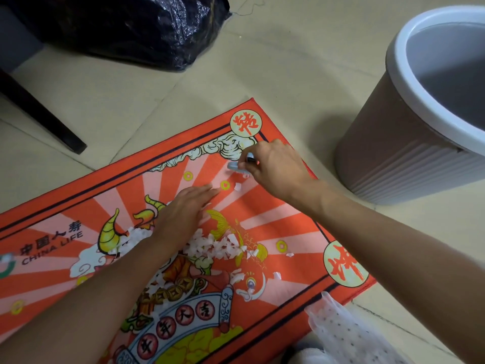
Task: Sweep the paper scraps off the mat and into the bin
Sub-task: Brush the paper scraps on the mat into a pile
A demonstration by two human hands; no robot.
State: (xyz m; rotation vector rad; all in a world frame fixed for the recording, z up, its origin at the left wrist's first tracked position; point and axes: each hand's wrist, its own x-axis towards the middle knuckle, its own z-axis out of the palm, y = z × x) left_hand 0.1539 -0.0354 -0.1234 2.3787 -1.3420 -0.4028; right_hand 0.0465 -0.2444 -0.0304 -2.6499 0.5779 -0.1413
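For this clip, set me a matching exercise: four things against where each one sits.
Things:
1. bin
2. black bag
3. paper scraps
4. right hand

Places:
A. piled mid-mat
B. on the floor, right of the mat
C. at the mat's far corner, holding a small tool
D. on the floor beyond the mat, top left

Pairs: 1-B, 2-D, 3-A, 4-C

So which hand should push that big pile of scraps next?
Probably the left hand: it lies flat and open right beside the scraps. The right hand is farther up the mat, busy gripping a small tool.
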